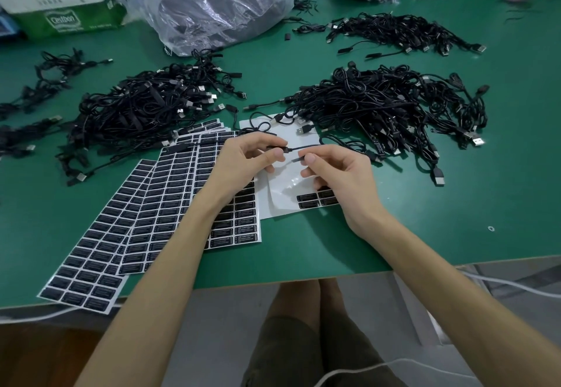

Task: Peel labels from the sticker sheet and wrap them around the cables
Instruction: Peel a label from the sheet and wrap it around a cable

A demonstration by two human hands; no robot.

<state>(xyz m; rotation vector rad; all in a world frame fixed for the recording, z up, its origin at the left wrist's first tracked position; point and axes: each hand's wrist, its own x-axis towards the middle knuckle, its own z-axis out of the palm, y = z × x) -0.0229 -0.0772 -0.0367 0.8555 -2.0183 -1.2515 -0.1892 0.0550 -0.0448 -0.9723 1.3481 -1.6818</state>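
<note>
Green matting covers the counter (303, 250), with bulging plastic bags (218, 4) at the far edge and two big heaps of black cables, one at the left (145, 107) and one at the right (388, 104). Full sticker sheets (145, 213) fan out at the near left, and a nearly spent sheet (285, 198) lies in the middle under both hands, with only a few labels (315, 200) left at its near right corner. The left hand (239, 162) is raised above that sheet, its fingers (277, 153) curled round one cable (303, 147) at what looks like its inline block, and the wire runs right from them toward the right heap. The right hand (340, 171) pinches a small dark label (297, 159) between thumb and forefinger, just below the wire and just right of the left thumb; I cannot tell whether it already touches the wire. The step in hand appears to be bringing a peeled label to the cable. The next move probably calls for setting the sticky face squarely against the wire close to the left grip, then folding both ends round so they meet evenly, while the left fingers hold the cable taut and steady.
</note>
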